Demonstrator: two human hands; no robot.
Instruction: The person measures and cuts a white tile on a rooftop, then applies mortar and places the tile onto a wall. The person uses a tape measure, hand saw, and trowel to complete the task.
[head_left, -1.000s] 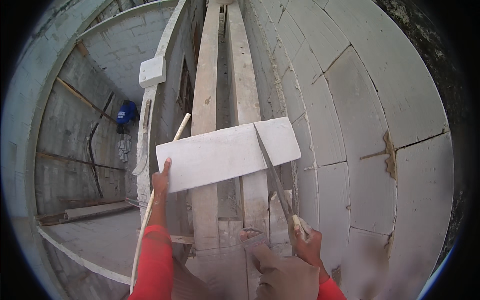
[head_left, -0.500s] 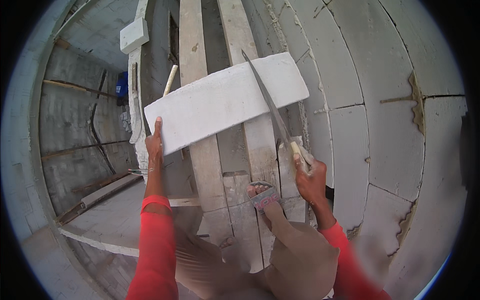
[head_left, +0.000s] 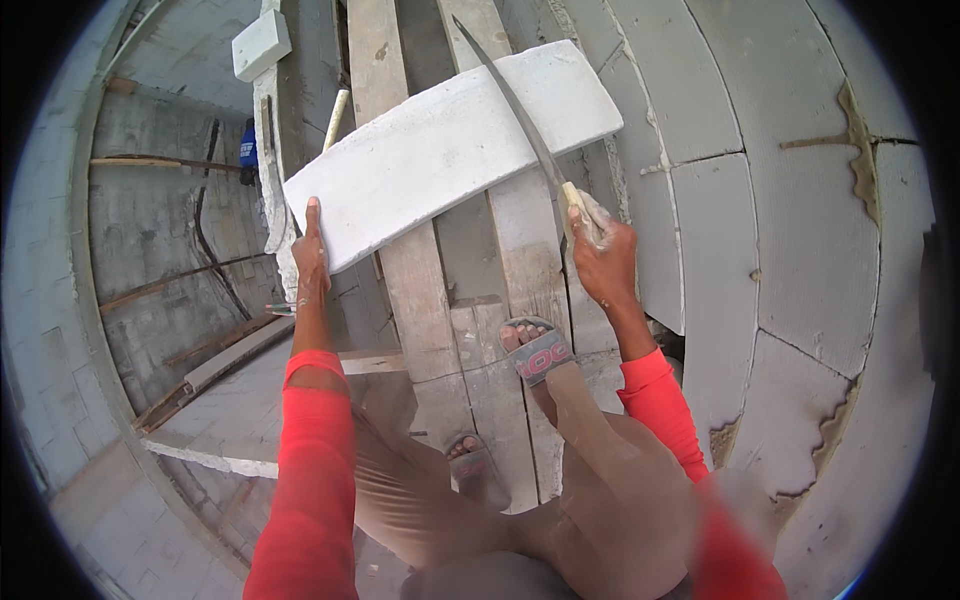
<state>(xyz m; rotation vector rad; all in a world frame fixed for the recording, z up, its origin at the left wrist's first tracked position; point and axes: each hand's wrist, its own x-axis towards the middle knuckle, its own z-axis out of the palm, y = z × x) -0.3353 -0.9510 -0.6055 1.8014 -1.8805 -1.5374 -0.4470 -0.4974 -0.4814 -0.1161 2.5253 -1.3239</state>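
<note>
A long white block (head_left: 415,165) lies slanted across two pale planks (head_left: 420,300). My left hand (head_left: 310,250) grips its left end, thumb on the top face. My right hand (head_left: 605,260) is closed on the pale, dusty handle of a long saw (head_left: 518,108); the blade lies across the block toward its right part, tip beyond the far edge. A light stick (head_left: 334,120) sticks out behind the block on the left. My sandalled feet (head_left: 535,350) stand on boards below my hands.
A small white block (head_left: 261,45) sits on a wall top at left. Past that wall is a lower space with wooden bars (head_left: 160,161) and a person in blue (head_left: 248,148), partly hidden. A wall of large grey blocks (head_left: 715,240) runs along the right, with an edge at lower left (head_left: 210,452).
The view has tilted down, so block, saw and hands appear higher and more of my legs and feet shows. The saw stays across the block, my right hand now nearer its near edge.
</note>
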